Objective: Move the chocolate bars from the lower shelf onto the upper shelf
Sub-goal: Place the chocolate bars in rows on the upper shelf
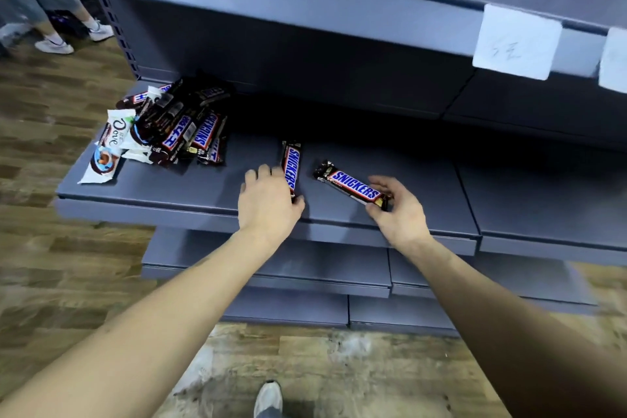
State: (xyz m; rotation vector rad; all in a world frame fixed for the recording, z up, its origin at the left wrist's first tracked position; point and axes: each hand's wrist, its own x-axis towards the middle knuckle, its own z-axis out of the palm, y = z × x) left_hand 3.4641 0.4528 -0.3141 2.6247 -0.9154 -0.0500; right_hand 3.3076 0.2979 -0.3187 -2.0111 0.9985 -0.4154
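- The right hand (pixel 397 210) pinches only the near end of a Snickers bar (pixel 353 187), thumb and fingers curled round the wrapper's crimped tip. I'd guess the slick foil could slide out of so small a hold, or the bar could swing and droop as it rises.
- The left hand (pixel 268 204) lies over the near end of a second bar (pixel 291 168), fingers loosely bent, thumb touching its tip. I cannot tell whether it truly grips yet; a hasty lift may leave the bar behind or flick it off the lower shelf (pixel 210 187) onto the floor.
- The upper shelf (pixel 305 7) juts out overhead. Coming straight up, a hand or bar could knock its front lip or the price tag (pixel 515 42).
- The pile (pixel 169 125) of mixed bars sits well to the left of both hands, heaped loosely near the shelf's end; a Dove bar (pixel 108 149) lies at the corner and looks ready to slip if nudged.
- Both single bars lie on the lower shelf, side by side but apart, each running away from its hand toward the back. Dark wrappers show blurred on the upper shelf at top right.
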